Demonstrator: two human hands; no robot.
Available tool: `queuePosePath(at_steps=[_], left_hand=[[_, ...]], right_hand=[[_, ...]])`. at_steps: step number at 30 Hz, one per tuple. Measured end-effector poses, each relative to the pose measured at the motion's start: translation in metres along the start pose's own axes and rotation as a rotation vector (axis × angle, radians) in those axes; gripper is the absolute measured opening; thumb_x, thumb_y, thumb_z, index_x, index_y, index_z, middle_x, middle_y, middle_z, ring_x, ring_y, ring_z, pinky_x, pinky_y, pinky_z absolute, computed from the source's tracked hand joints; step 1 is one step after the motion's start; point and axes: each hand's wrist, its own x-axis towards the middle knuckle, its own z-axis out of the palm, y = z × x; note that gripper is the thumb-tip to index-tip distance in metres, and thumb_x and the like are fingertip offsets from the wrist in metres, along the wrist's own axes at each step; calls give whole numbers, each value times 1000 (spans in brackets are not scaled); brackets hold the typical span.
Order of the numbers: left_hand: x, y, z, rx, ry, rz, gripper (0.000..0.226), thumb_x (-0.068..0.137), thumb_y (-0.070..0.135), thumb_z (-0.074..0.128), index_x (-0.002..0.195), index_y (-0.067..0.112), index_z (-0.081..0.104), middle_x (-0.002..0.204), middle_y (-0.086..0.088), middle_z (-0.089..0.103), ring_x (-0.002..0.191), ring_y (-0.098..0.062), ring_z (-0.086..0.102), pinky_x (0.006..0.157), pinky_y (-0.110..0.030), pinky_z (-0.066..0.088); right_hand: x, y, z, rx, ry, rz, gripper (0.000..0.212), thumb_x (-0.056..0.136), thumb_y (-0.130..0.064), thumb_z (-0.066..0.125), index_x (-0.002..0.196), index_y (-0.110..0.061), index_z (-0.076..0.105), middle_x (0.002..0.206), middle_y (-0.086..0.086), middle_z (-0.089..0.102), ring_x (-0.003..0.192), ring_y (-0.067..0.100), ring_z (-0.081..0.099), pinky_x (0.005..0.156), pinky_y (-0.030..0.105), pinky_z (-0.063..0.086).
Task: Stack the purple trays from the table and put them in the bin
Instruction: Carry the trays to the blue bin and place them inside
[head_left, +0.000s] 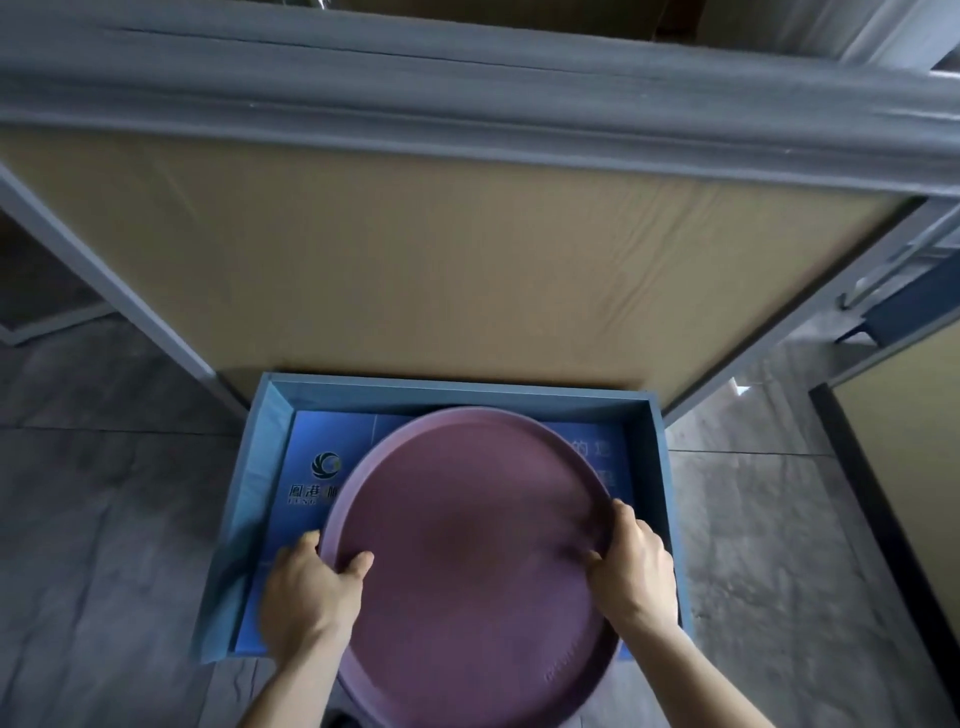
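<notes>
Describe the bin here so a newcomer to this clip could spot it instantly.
Below the tan tabletop with its grey edge, the blue bin sits on the grey tiled floor. It is a shallow rectangular box with printed lettering inside, and both hands hold the round purple tray over it.

The round purple tray (467, 545) fills most of the blue bin (655, 467); narrow gaps remain beside both walls, wider along the far wall.

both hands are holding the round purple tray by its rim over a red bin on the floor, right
Not quite: the bin is blue, not red, as the head view shows. The rest holds: the left hand and right hand grip the rim of the round purple tray over it.
</notes>
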Motion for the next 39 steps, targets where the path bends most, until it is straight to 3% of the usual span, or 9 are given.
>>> queuePosePath(at_steps=[3,7,9,13,16,21,27,34,39], left_hand=[[-1,4,-1,38,19,36,62,71,47,81,115,7,64,113,-14,69,103,-38,64,65,-36,40],[-2,7,-2,66,5,59,53,69,51,82,98,10,65,99,-11,71,92,-35,66,60,-35,41],[-3,7,-2,82,18,68,52,69,51,82,96,9,64,98,-12,71,90,-36,67,58,-36,40],[-6,8,-5,111,44,109,57,68,48,84,101,7,65,99,-15,72,91,-39,68,58,-36,37],[-7,8,-8,150,51,135,66,68,49,84,115,8,63,104,-17,74,96,-39,69,63,-39,43],[-15,1,-6,148,38,222,97,66,45,86,147,18,41,123,-15,68,106,-40,67,81,-47,55],[-20,-3,2,216,2,319,92,65,54,83,145,31,44,145,-5,49,123,-31,57,88,-44,52],[-15,-4,1,303,-44,370,87,72,61,74,146,32,42,140,-7,43,123,-29,53,81,-40,56],[-23,4,-16,378,-133,365,93,77,76,55,154,35,23,163,-10,16,143,-30,34,102,-43,46]], right_hand=[[0,0,1,-55,-6,22,68,83,-25,68,143,-15,36,120,9,61,113,31,57,89,38,46],[5,4,-2,-40,5,55,45,80,-20,67,123,-17,53,103,7,66,98,32,62,75,36,49],[4,5,0,-31,16,57,49,80,-21,69,126,-19,52,104,6,66,98,32,62,75,37,50],[3,8,6,-32,27,42,74,80,-27,72,146,-24,37,113,6,63,103,32,62,80,37,50],[5,11,9,0,39,54,76,79,-27,73,146,-26,38,109,7,64,101,33,62,78,37,50],[6,16,13,67,43,69,79,77,-27,75,147,-31,39,109,7,68,101,34,63,83,38,50],[10,21,19,46,43,52,81,79,-27,76,149,-32,35,106,6,66,101,32,62,82,38,49],[7,25,25,62,6,66,81,86,-31,68,152,-37,22,111,3,58,105,30,59,76,37,46],[-11,10,14,-11,-56,7,97,82,-58,58,154,-28,2,142,11,43,126,34,46,97,44,44]])
